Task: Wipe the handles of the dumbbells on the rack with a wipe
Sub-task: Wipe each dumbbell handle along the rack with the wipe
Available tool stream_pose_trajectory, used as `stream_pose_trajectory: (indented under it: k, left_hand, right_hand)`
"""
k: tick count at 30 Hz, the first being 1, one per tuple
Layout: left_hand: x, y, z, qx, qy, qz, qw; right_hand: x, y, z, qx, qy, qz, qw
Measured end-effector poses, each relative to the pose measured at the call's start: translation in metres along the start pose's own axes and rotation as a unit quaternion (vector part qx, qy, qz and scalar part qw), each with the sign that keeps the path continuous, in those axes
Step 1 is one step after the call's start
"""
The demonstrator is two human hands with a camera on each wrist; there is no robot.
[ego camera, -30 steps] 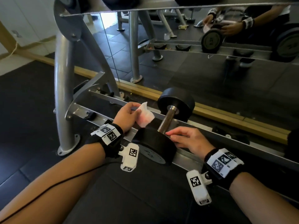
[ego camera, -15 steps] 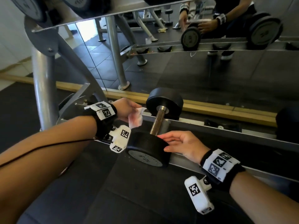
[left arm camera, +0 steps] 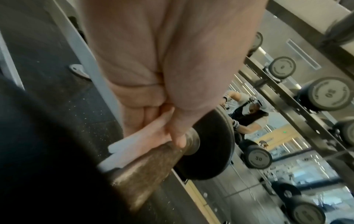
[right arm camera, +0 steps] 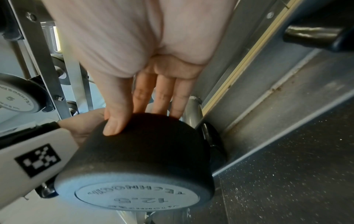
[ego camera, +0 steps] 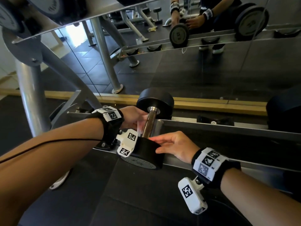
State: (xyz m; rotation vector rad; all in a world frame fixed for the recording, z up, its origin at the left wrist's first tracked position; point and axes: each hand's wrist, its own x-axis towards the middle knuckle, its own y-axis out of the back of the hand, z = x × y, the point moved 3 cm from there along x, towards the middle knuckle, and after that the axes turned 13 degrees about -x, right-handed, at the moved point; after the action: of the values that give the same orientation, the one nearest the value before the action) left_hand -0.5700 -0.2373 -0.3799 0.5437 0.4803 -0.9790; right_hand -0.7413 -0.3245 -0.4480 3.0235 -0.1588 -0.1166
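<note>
Since a second ago left hand [ego camera: 135, 117] has brought the wipe [ego camera: 140, 126] against the dumbbell [ego camera: 150, 128] handle on the rack [ego camera: 211, 126], left wrist view, fingers [left arm camera: 153, 131] pinching wipe at handle, right wrist view, right hand [right arm camera: 153, 84] flat, released, resting on near weight head.

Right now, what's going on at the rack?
A person is wiping a dumbbell that sits on the bottom rail of the rack. The left hand holds a white wipe against the metal handle, near its far end. The right hand lies flat, fingers straight, on top of the near weight head, marked 12.5, apparently steadying it. Another dumbbell sits further right on the rail.
</note>
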Motion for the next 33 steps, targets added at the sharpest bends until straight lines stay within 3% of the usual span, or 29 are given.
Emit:
stream_pose_trajectory:
  k: [5,12,18,22,29,33]
  left_hand:
    - [-0.004,-0.005,-0.006,-0.011,-0.021,-0.022,0.999]
    - [-0.017,0.017,-0.011,-0.002,0.069,-0.077,0.995]
    - [-0.008,0.026,0.013,-0.079,-0.036,0.023,0.996]
    - [-0.004,0.001,0.009,0.015,0.003,-0.031,0.999]
    - [-0.022,0.012,-0.009,0.064,0.09,-0.084,0.99]
    - [-0.027,0.028,0.003,0.069,0.078,-0.04,0.994]
  right_hand:
    - [0.002,0.001,0.005,0.027,-0.002,-0.006,1.0]
    - [0.002,0.002,0.008,0.022,0.002,-0.01,1.0]
    - [0.002,0.002,0.01,0.025,0.003,-0.012,1.0]
    - [0.003,0.002,0.01,0.033,0.002,-0.016,0.999]
    - [0.003,0.002,0.008,0.011,-0.003,-0.014,1.0]
    - [0.002,0.001,0.007,0.024,-0.01,-0.011,1.0]
